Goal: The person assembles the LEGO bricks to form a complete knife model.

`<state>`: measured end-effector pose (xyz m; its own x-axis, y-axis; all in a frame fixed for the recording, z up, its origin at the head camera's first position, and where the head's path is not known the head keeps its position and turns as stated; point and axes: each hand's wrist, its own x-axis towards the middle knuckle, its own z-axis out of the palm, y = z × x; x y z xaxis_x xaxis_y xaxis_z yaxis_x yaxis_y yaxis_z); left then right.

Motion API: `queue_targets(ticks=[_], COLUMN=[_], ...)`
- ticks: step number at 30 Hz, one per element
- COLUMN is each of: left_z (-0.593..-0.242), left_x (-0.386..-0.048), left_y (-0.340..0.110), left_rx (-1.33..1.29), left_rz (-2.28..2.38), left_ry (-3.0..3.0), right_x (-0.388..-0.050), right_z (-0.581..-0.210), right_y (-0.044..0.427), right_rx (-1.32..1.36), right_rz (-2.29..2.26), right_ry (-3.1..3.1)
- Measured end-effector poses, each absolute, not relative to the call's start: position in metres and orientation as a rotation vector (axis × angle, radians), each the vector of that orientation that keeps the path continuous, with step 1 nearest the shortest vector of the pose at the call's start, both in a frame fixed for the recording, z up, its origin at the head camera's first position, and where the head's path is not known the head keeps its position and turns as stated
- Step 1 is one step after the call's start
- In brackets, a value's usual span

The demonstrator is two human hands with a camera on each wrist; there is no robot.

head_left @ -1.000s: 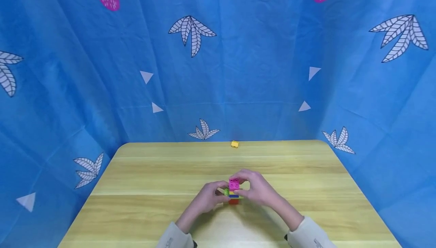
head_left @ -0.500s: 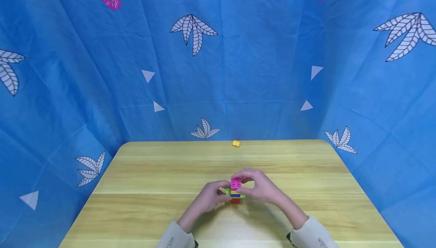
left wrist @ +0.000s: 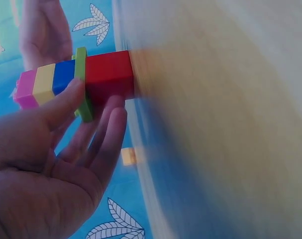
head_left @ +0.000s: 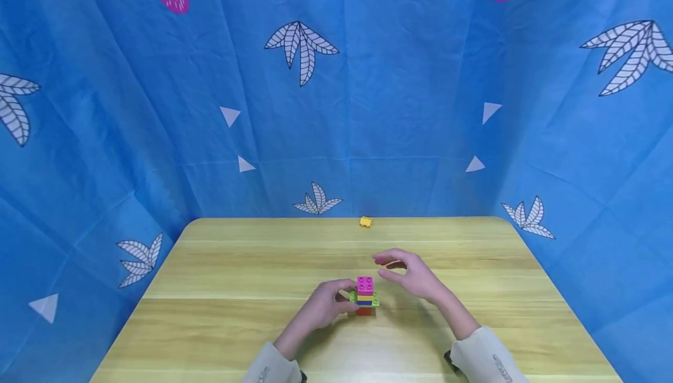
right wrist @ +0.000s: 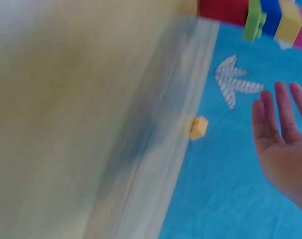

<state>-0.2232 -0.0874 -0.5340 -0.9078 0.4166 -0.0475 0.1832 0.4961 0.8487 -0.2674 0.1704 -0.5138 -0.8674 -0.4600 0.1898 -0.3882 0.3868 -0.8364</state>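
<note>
A tower of toy building bricks (head_left: 365,300) stands upright on the table, with red at the bottom. Above the red part comes a wider green plate (left wrist: 81,84), then a blue brick (left wrist: 64,75), a yellow brick (left wrist: 44,82) and a pink brick (head_left: 365,284) on top. My left hand (head_left: 324,305) holds the tower from the left, its thumb against the green plate and its fingers around the far side. To the right of the tower and apart from it, my right hand (head_left: 410,275) is raised with relaxed fingers and nothing in them.
A single yellow brick (head_left: 365,222) lies by the far edge of the wooden table (head_left: 252,254). Blue patterned cloth (head_left: 399,108) hangs behind the table and along both sides.
My right hand has let go of the pink brick at the top and moved up and to the right. The left hand keeps its hold on the tower.
</note>
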Motion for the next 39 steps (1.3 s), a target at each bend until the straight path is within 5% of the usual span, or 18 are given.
queue_targets(ticks=[16,39], left_z=[-0.536,-0.534], left_x=[-0.222,-0.222], left_y=[-0.088,-0.088], left_rx=[0.494,0.481], left_rz=[1.35,1.401], left_ry=[2.496,2.484], right_x=[-0.382,-0.401], right_z=[-0.54,-0.551], right_y=[0.149,0.133], right_rx=[-0.373,-0.494], right_rz=[-1.497,-1.194], right_ry=[2.529,2.81])
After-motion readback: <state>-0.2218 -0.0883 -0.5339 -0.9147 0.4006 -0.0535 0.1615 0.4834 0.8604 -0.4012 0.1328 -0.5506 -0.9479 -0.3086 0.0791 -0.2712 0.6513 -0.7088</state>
